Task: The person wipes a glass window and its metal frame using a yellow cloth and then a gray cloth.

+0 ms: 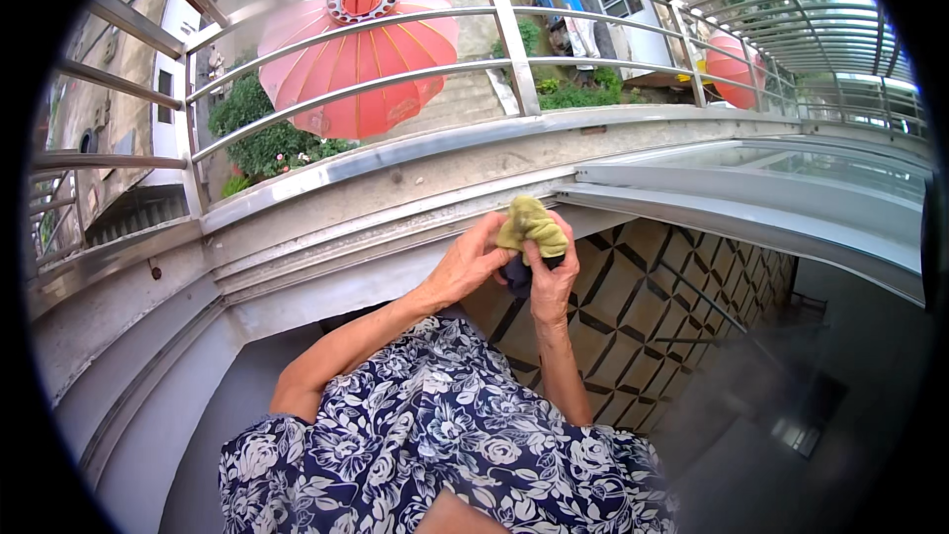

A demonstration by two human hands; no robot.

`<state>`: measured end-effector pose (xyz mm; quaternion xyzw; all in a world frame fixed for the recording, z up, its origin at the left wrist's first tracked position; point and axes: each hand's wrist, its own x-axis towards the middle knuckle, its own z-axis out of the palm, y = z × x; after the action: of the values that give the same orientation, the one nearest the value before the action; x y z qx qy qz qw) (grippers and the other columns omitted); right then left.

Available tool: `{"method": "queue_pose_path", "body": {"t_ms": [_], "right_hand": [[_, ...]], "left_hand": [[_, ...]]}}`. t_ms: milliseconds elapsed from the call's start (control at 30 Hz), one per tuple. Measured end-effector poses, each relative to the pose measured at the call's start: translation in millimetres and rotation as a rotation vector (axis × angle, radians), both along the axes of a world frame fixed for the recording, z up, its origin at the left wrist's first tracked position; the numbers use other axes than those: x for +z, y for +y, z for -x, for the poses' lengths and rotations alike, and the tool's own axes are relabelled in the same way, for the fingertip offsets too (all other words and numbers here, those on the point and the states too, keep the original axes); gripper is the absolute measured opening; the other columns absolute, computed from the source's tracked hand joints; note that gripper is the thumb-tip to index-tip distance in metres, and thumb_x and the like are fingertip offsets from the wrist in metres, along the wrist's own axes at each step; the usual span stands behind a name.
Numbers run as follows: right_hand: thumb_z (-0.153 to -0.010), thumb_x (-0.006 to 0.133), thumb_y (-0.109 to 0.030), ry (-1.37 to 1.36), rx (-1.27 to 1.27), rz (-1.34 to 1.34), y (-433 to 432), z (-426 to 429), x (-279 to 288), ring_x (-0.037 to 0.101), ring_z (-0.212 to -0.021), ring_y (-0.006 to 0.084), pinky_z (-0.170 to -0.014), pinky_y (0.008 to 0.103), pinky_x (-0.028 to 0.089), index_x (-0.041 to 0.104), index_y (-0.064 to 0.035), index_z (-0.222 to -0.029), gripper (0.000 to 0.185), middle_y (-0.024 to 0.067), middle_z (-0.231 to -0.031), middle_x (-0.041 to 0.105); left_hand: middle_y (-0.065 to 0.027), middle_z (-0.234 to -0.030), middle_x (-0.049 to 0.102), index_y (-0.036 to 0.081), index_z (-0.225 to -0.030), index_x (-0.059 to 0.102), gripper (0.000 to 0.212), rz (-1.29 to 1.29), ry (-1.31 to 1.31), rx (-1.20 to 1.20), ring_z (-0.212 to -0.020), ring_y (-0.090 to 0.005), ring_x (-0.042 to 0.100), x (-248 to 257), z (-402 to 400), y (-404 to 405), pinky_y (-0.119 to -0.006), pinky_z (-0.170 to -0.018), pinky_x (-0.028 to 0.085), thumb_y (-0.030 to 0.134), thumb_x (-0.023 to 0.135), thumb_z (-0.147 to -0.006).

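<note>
Both hands hold a bunched yellow-green cloth (531, 226) with dark smudges on its top, just in front of the window sill. My left hand (471, 259) grips its left side with thumb and fingers. My right hand (552, 274) pinches it from the right, the thumb pressed on its front. A dark navy cloth or part (519, 278) shows beneath the yellow-green one, between the hands; whether the two are joined I cannot tell. Beyond the hands runs the sliding window's metal track (400, 226), with dirt along its grooves.
A sliding window sash (741, 196) stands to the right. Past the sill (415, 156) is a stainless steel railing (511, 44), with a large red lantern (363, 67) and a smaller one (732, 68) outside. A patterned tile floor (630, 297) lies below at the right.
</note>
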<state>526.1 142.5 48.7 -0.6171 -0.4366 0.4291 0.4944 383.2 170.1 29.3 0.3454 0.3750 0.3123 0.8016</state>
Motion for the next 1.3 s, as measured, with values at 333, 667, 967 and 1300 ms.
{"method": "queue_pose_path", "body": {"t_ms": [333,667,967,1300], "right_hand": [[-0.078,0.067,0.000,-0.397,-0.137,-0.004,11,-23,-63,0.057,-0.099,0.0286,-0.088,0.0344,0.045,0.055,-0.0061,-0.119,0.043,0.0120,-0.104,0.057],[-0.086,0.066,-0.008,-0.205,-0.260,0.000,-4,-1,-45,0.056,-0.101,0.0186,-0.089,0.0314,0.045,0.055,-0.0011,-0.119,0.036,0.0083,-0.113,0.060],[-0.086,0.066,-0.004,-0.240,-0.075,-0.024,11,5,-41,0.056,-0.098,0.0138,-0.089,0.0282,0.044,0.055,-0.0001,-0.120,0.036,0.0051,-0.108,0.062],[-0.085,0.066,-0.003,-0.214,-0.060,0.005,4,23,-26,0.058,-0.094,0.0138,-0.087,0.0291,0.046,0.056,-0.0002,-0.119,0.036,0.0061,-0.106,0.063]], "left_hand": [[-0.0162,-0.095,0.063,0.005,-0.101,0.064,0.021,-0.989,0.713,0.068,-0.087,-0.0367,0.063,-51,-20,95,-0.043,-0.078,0.051,0.015,0.054,-0.086],[-0.0120,-0.085,0.058,0.005,-0.098,0.062,0.018,-0.965,0.687,0.208,-0.080,-0.0312,0.059,-26,-1,33,-0.042,-0.069,0.049,0.002,0.059,-0.080],[-0.0104,-0.089,0.053,0.007,-0.095,0.057,0.015,-0.854,1.284,0.194,-0.078,-0.0289,0.059,-64,88,17,-0.042,-0.066,0.047,0.008,0.063,-0.081],[-0.0122,-0.085,0.052,0.006,-0.086,0.051,0.013,-0.882,1.347,0.180,-0.072,-0.0290,0.060,-109,79,33,-0.041,-0.062,0.047,0.006,0.060,-0.076]]}}
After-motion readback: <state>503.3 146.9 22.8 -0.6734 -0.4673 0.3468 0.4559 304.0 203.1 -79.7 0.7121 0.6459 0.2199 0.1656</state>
